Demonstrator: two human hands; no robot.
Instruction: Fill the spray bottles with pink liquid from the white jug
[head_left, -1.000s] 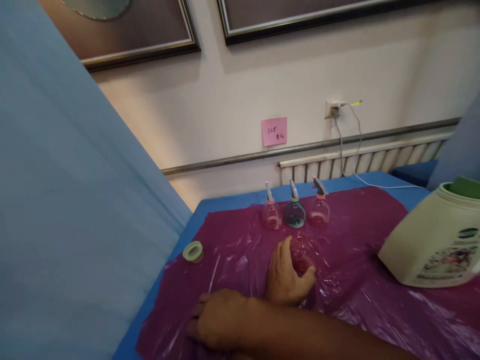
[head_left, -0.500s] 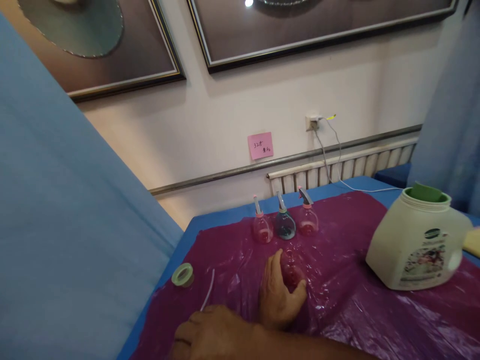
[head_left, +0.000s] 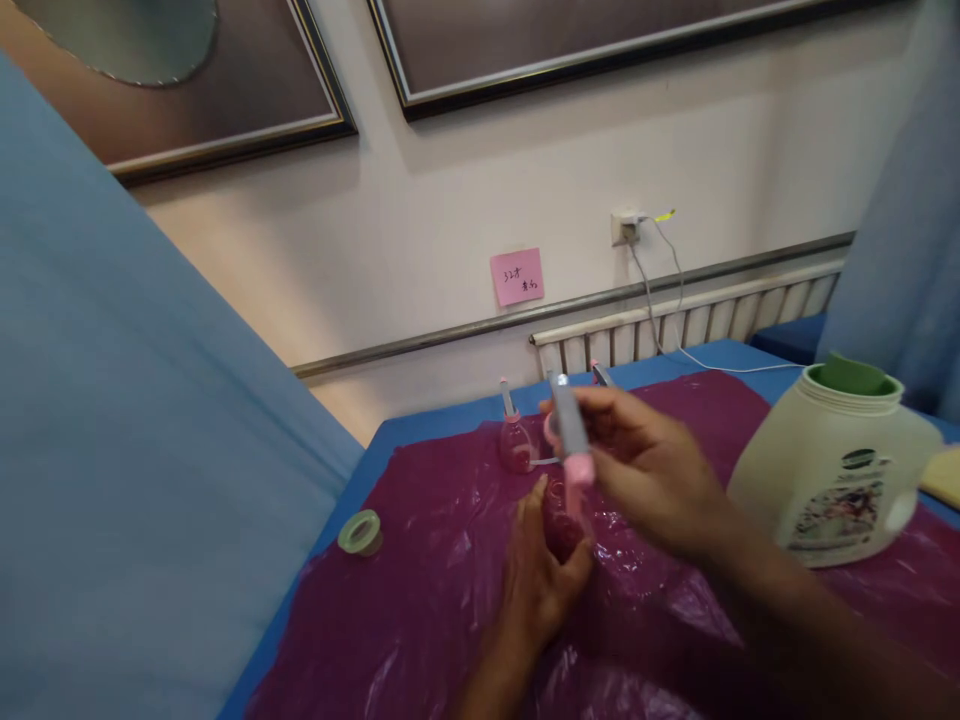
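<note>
A clear pinkish bottle [head_left: 556, 520] without a top stands on the purple plastic sheet [head_left: 420, 600]. My left hand [head_left: 536, 575] is wrapped round its near side. Above the bottle, my right hand [head_left: 652, 465] grips a grey and pink spray head [head_left: 574, 430], somewhat blurred, with a thin white tube [head_left: 546, 461] showing to its left. Just behind is a pink spray bottle [head_left: 516, 445] with its head on. My right hand covers most of the other spray bottles; one more spray head [head_left: 601, 374] peeks out above it.
A large cream jug [head_left: 817, 460] with a green piece [head_left: 855, 376] in its mouth stands at right. A pale green cap [head_left: 360, 532] lies at left. Blue curtains [head_left: 135, 450] hang at both sides. A white cable [head_left: 750, 370] crosses the table's back edge.
My right hand has moved from the lower left, where a white tube lay, to above the bottle with the spray head in it. My left hand stays on the bottle.
</note>
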